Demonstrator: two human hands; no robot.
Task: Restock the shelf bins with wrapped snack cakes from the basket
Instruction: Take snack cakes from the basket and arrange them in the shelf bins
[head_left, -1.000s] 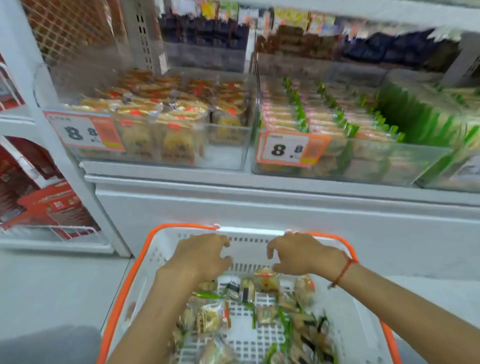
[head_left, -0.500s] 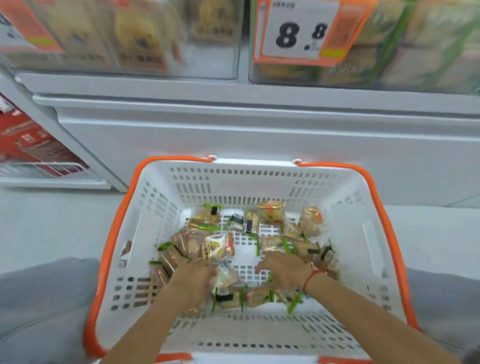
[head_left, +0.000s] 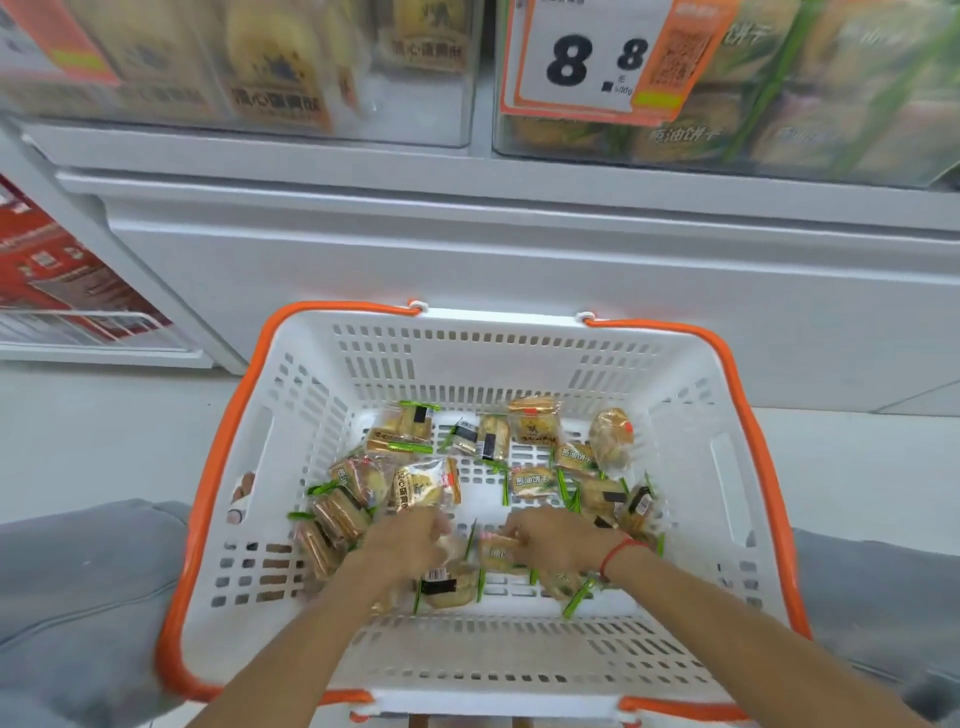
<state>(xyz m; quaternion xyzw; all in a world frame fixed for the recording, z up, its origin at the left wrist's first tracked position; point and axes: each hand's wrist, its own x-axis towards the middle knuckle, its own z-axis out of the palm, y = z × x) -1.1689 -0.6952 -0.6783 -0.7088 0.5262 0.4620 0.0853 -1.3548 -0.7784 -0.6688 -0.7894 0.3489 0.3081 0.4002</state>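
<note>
Hands reach down into a white basket (head_left: 691, 415) with an orange rim, both working among wrapped snack cakes (head_left: 535, 483) strewn across its perforated floor. Left hand (head_left: 408, 538) lies on the packets near the basket's middle, fingers curled downward, though whether they have closed on a packet cannot be told. Right hand (head_left: 558, 538), a red cord bracelet (head_left: 615, 553) at its wrist, curls its fingers round a small wrapped cake (head_left: 496, 553) just beside the left hand. More packets, some edged in green and some carrying red marks, lie toward the basket's far wall and along its left side. Beyond the basket rises a white shelf base (head_left: 467, 249), and above it sit two clear shelf bins: the left bin (head_left: 249, 67) holds yellow-labelled cakes, the right bin (head_left: 779, 104) green-trimmed packets behind an orange price tag (head_left: 597, 57) reading 8.8. Red boxes (head_left: 57, 270) stand on a low rack left of the basket.
</note>
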